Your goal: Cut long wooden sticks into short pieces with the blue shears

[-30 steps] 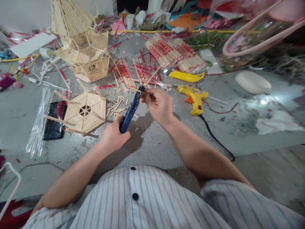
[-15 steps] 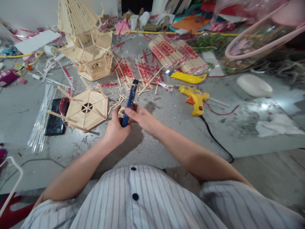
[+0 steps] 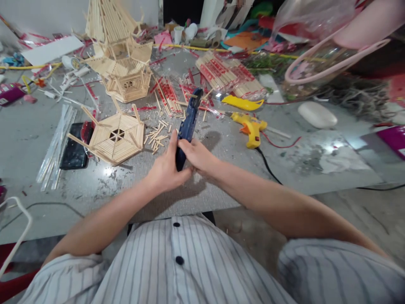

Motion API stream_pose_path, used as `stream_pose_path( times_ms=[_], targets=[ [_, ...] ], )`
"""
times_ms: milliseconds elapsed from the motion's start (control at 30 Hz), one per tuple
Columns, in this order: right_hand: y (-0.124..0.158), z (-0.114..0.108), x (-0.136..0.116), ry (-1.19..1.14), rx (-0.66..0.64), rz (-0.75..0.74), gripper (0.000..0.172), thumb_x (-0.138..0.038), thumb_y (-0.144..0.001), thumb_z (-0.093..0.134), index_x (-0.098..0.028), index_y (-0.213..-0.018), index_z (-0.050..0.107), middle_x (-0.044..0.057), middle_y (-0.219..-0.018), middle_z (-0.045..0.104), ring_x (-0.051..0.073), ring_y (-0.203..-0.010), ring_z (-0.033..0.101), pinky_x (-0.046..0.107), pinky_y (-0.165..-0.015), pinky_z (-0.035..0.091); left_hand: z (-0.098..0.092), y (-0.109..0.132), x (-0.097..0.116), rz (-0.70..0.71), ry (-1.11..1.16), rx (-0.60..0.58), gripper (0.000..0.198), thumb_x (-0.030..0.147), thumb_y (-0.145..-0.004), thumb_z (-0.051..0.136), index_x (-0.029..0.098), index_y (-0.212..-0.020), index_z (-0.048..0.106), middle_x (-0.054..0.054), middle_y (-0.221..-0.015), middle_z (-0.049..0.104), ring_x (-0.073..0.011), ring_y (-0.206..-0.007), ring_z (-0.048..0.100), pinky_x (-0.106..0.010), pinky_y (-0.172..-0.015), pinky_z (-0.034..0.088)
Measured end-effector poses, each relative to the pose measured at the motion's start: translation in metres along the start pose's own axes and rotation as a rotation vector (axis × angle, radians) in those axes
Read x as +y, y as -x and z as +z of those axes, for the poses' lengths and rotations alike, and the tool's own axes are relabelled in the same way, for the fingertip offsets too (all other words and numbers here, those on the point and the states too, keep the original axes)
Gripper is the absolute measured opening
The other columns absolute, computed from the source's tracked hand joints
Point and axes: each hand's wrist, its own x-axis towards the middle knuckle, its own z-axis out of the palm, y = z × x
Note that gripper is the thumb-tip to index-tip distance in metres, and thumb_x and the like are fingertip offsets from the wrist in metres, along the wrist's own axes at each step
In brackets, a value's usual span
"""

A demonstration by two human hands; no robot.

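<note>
The scuffed grey counter (image 3: 229, 150) ends at my six o'clock, with bare room at three; at ten sits a ridged, pale wooden-stick hexagon (image 3: 113, 146). My left fingers (image 3: 172, 147) and right fingers (image 3: 187, 147) wrap narrowly round a slim navy-blue hand tool (image 3: 188, 122) angled toward one.

The hand tool (image 3: 189, 120) looks smooth, its handles plastic or coated metal, which I cannot tell; the six-sided panel (image 3: 109, 145) and tower (image 3: 128, 69) are matt bare wood; the glue gun (image 3: 252, 131) is smooth plastic; the phone (image 3: 72, 159) is glossy; the shirt (image 3: 152, 261) is matt cloth; the tabletop (image 3: 107, 177) looks rough and stained.
</note>
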Motion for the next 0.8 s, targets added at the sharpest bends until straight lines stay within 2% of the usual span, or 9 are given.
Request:
stream_pose_path(
  times_ms=[100, 167, 233, 333, 467, 567, 700, 800],
  targets=[
    [-0.005, -0.012, -0.004, -0.035, 0.117, 0.064, 0.014, -0.020, -0.076, 0.046, -0.018, -0.063, 0.052, -0.002, -0.051, 0.052, 0.011, -0.050, 0.052, 0.023, -0.050, 0.044, -0.002, 0.010, 0.000, 0.060, -0.067, -0.032, 0.078, 0.045, -0.078, 0.051, 0.010, -0.140, 0.021, -0.022, -0.129, 0.050, -0.0305, -0.106, 0.059, -0.043, -0.079, 0.052],
    [-0.009, -0.022, -0.008, -0.022, 0.155, 0.145, 0.012, -0.023, -0.076, 0.047, -0.018, -0.066, 0.052, -0.002, -0.050, 0.053, 0.012, -0.047, 0.053, 0.025, -0.047, 0.045, -0.003, 0.014, -0.003, 0.088, -0.115, 0.026, 0.062, 0.043, -0.081, 0.048, 0.012, -0.133, 0.036, -0.020, -0.135, 0.046, -0.0300, -0.116, 0.053, -0.044, -0.087, 0.049],
    [-0.011, -0.034, -0.011, 0.080, 0.165, 0.271, 0.019, -0.030, -0.078, 0.046, -0.017, -0.065, 0.053, 0.000, -0.047, 0.053, 0.014, -0.042, 0.053, 0.027, -0.042, 0.044, -0.004, 0.016, -0.009, 0.121, -0.148, 0.085, 0.048, 0.038, -0.083, 0.045, 0.012, -0.123, 0.046, -0.017, -0.129, 0.052, -0.0277, -0.115, 0.053, -0.042, -0.089, 0.049],
    [-0.012, -0.049, -0.012, 0.271, 0.152, 0.379, 0.031, -0.042, -0.081, 0.047, -0.016, -0.065, 0.054, 0.002, -0.046, 0.055, 0.015, -0.039, 0.053, 0.027, -0.039, 0.042, 0.000, 0.017, -0.018, 0.206, -0.160, 0.099, 0.035, 0.033, -0.085, 0.042, 0.013, -0.112, 0.054, -0.013, -0.111, 0.064, -0.0240, -0.101, 0.062, -0.038, -0.083, 0.052],
    [-0.011, -0.059, -0.008, 0.380, 0.080, 0.436, 0.032, -0.047, -0.079, 0.055, -0.018, -0.066, 0.053, 0.002, -0.054, 0.059, 0.013, -0.047, 0.057, 0.025, -0.047, 0.047, 0.007, 0.016, -0.026, 0.289, -0.147, 0.079, 0.029, 0.025, -0.083, 0.044, 0.014, -0.106, 0.056, -0.010, -0.102, 0.067, -0.0210, -0.091, 0.065, -0.034, -0.076, 0.054],
    [-0.014, -0.062, -0.009, 0.514, 0.016, 0.448, 0.032, -0.044, -0.079, 0.056, -0.017, -0.063, 0.052, 0.002, -0.054, 0.057, 0.012, -0.046, 0.055, 0.023, -0.045, 0.044, 0.009, 0.016, -0.028, 0.291, -0.142, 0.077, 0.028, 0.021, -0.081, 0.045, 0.013, -0.106, 0.056, -0.009, -0.097, 0.069, -0.0192, -0.085, 0.066, -0.031, -0.074, 0.054],
    [-0.020, -0.058, -0.020, 0.786, -0.152, 0.442, 0.019, -0.020, -0.076, 0.058, -0.016, -0.059, 0.050, -0.001, -0.050, 0.053, 0.009, -0.042, 0.049, 0.021, -0.042, 0.038, 0.009, 0.015, -0.030, 0.282, -0.145, 0.087, 0.029, 0.022, -0.082, 0.043, 0.014, -0.105, 0.057, -0.009, -0.092, 0.070, -0.0181, -0.079, 0.067, -0.029, -0.067, 0.053],
    [-0.021, -0.052, -0.028, 1.006, -0.270, 0.422, 0.020, -0.008, -0.070, 0.057, -0.017, -0.055, 0.047, -0.002, -0.048, 0.052, 0.008, -0.041, 0.046, 0.021, -0.042, 0.035, 0.008, 0.014, -0.030, 0.273, -0.137, 0.085, 0.028, 0.023, -0.083, 0.043, 0.014, -0.105, 0.058, -0.008, -0.089, 0.070, -0.0173, -0.077, 0.067, -0.027, -0.066, 0.052]
  ],
)
